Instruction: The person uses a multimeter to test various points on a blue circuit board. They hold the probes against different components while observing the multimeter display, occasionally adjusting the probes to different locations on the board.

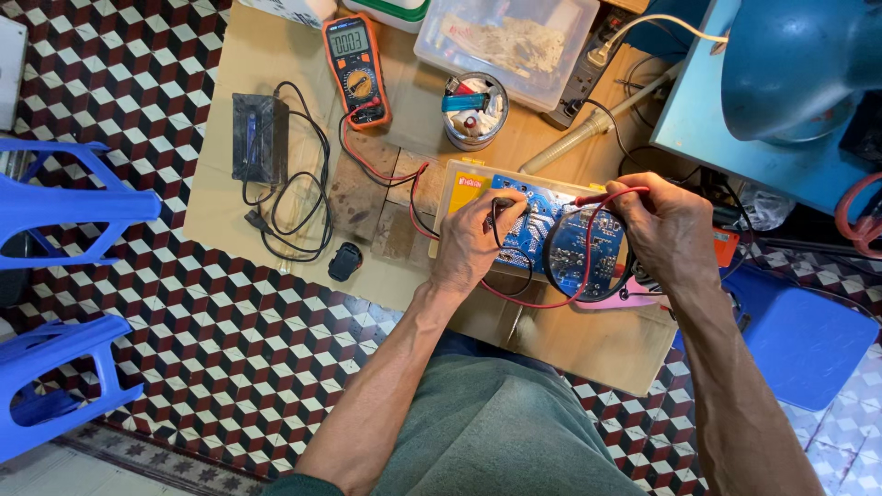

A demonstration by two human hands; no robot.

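A blue circuit board point(542, 220) lies on a yellowish plastic case point(459, 188), with a round blue board point(588, 250) ringed by a black cable beside it. My left hand point(473, 239) pinches a black test probe point(501, 209) against the blue board. My right hand point(666, 225) grips a red test probe point(597, 197) whose tip touches the same board. Red and black leads run left to an orange multimeter point(356, 69) with a lit display.
Everything sits on a brown cardboard sheet point(239, 184) over a patterned tile floor. On it lie a black power adapter point(257, 138) with coiled cord, a tin of small items point(475, 110), a clear plastic box point(505, 41) and a power strip point(588, 73). Blue plastic stools point(55, 276) stand left.
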